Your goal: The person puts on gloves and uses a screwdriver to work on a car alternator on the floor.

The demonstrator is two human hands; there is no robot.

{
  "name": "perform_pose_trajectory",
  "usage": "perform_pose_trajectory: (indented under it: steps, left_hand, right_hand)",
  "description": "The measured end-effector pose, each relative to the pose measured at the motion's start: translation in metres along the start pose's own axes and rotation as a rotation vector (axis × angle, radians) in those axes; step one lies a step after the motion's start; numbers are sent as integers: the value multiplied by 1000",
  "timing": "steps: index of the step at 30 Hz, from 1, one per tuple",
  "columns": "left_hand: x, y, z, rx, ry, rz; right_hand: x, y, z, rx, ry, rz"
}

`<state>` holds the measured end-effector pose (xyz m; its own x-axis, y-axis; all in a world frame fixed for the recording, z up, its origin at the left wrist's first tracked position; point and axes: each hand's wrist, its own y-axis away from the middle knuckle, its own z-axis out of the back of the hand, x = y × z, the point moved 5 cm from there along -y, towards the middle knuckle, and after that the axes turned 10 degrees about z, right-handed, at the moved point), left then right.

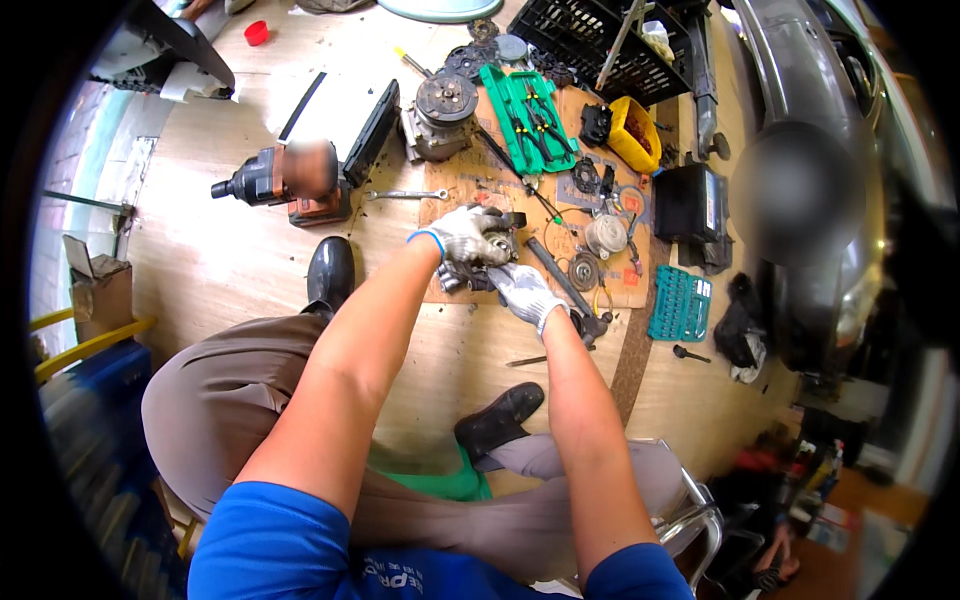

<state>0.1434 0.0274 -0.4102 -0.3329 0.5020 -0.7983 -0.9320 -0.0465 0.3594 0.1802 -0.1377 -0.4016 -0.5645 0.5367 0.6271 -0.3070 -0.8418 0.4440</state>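
Note:
Both my hands wear whitish work gloves and meet over a flattened cardboard sheet [460,205]. My left hand [470,236], its glove edged in blue, curls its fingers over the top of a grey metal machine part [462,277] that looks like a compressor body. From the near right, my right hand [524,293] grips the same part, its fingertips partly hidden against it. Between them the part's details are mostly covered. Just right of my right hand lies a hammer [560,275]. A wrench [408,194] rests left of the sheet.
Beyond my hands stand a pulley-fronted compressor [440,115] and a green plier case [528,120]. An orange-black impact wrench [290,175] lies left. Rightward are a coil [606,236], a black battery [688,205], a teal socket set [680,303], a yellow container [634,135] and a car [810,100].

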Motion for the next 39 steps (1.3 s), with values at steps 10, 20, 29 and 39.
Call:
perform_pose_trajectory:
  steps: [10, 20, 29, 39]
  left_hand:
    - [12, -4, -17, -118, -36, -27]
    - [0, -1, -15, -108, -63, -31]
    - [3, 2, -14, -87, -41, -30]
    - [0, 9, -10, -97, -41, 4]
  right_hand:
    - [14, 17, -22, -208, 150, -115]
    - [8, 15, -51, -187, -150, -84]
    - [17, 28, -39, -55, -742, -309]
    - [11, 15, -8, -74, -32, -20]
